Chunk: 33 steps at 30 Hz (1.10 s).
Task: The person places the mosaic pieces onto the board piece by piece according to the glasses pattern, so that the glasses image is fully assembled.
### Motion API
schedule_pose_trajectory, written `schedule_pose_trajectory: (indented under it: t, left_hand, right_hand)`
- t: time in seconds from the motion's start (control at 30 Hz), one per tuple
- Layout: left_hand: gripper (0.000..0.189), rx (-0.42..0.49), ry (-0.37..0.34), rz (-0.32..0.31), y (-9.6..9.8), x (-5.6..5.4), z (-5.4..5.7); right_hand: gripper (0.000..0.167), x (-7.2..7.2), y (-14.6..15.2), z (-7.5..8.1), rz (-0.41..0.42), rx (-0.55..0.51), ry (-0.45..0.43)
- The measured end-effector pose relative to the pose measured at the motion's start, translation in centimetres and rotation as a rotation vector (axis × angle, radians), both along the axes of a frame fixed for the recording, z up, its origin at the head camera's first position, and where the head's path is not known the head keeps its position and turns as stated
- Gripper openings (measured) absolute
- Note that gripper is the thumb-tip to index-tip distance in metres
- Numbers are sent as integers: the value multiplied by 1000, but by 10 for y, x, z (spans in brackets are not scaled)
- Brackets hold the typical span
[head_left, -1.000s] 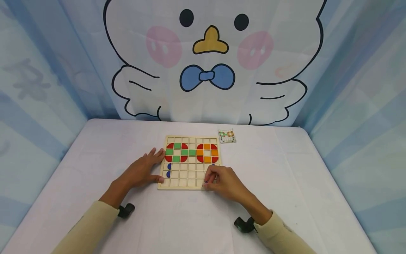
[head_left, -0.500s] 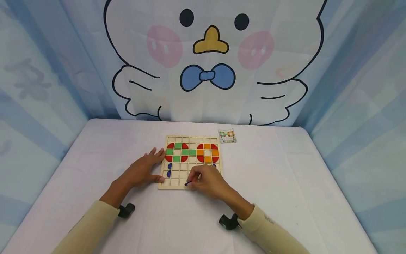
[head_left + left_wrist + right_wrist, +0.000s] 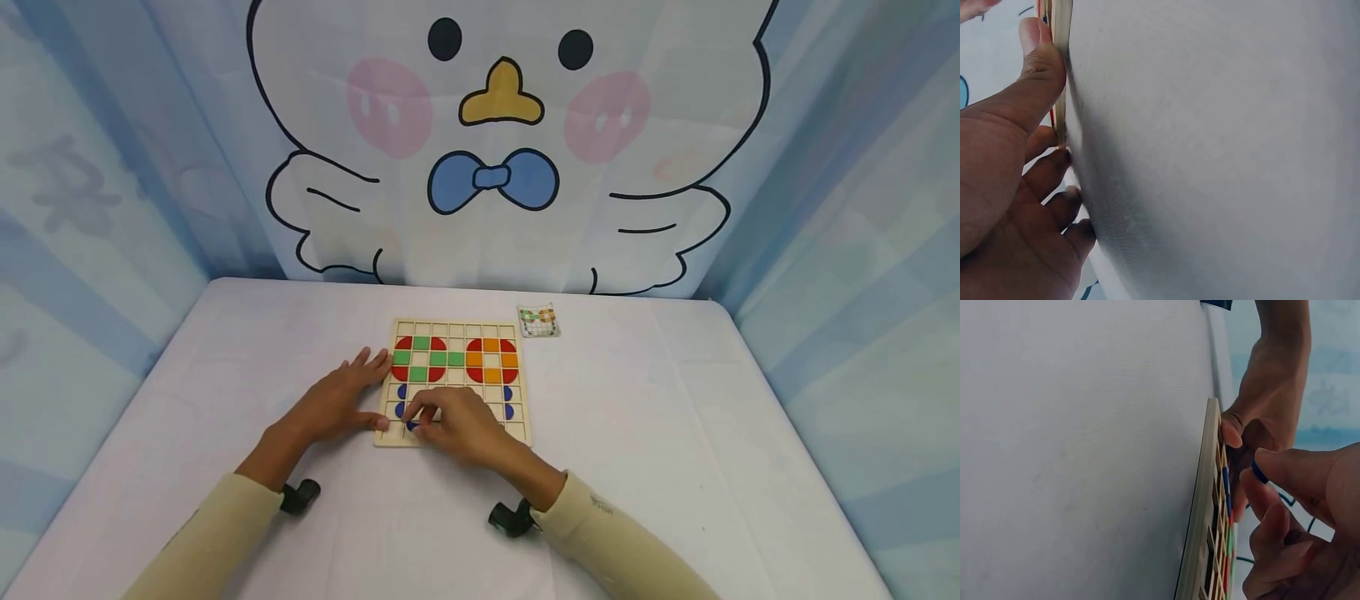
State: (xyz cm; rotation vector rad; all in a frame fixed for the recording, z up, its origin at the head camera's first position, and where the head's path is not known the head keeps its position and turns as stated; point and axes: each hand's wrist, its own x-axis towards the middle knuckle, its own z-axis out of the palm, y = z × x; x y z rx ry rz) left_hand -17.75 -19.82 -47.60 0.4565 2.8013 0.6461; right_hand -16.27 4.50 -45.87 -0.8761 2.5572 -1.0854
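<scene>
A wooden grid board (image 3: pixel 453 437) lies on the white table, with red, green and orange pieces set in its upper squares. Blue half-round pieces sit at its left (image 3: pixel 401 392) and right (image 3: pixel 508 393) sides. My left hand (image 3: pixel 335 404) rests at the board's left edge, its thumb on the lower left corner and its fingers extended. Between thumb and forefinger, my right hand (image 3: pixel 457 427) pinches a small blue piece (image 3: pixel 1259 472) just above the board's lower left squares. That hand covers the middle of the lower rows.
Behind the board's top right corner lies a small pattern card (image 3: pixel 538 320) with a coloured grid print. A cartoon-printed curtain (image 3: pixel 491 242) hangs along the table's back edge, and blue curtains stand on both sides.
My right hand has moved left across the board's lower rows with the blue piece, uncovering the blue pieces on the right. The left hand has stayed in place.
</scene>
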Motion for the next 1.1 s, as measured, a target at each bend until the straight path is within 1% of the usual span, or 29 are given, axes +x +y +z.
schedule_pose_trajectory:
  t: [0.1,0.23,0.4,0.63,0.83,1.1]
  left_hand:
    - [105,-2,3,-2,0,-1,0]
    - [105,-5,-1,1,1,-1,0]
    - [105,6,0,-1,1,-1,1]
    - [104,8,13,-11,1,-1,1]
    - [105,7,11,-4,1,-1,0]
    - [105,8,5,5,1,0,0]
  right_hand:
    - [11,-1,-5,-1,-3,5,12]
    - [8,0,-10,1,-43,43,10]
    - [5,2,-16,1,-88,103,35]
    - [5,2,-21,-2,-138,141,48]
    - [8,2,-22,-1,-155,179,58]
    - [7,3,-24,1,-175,186,53]
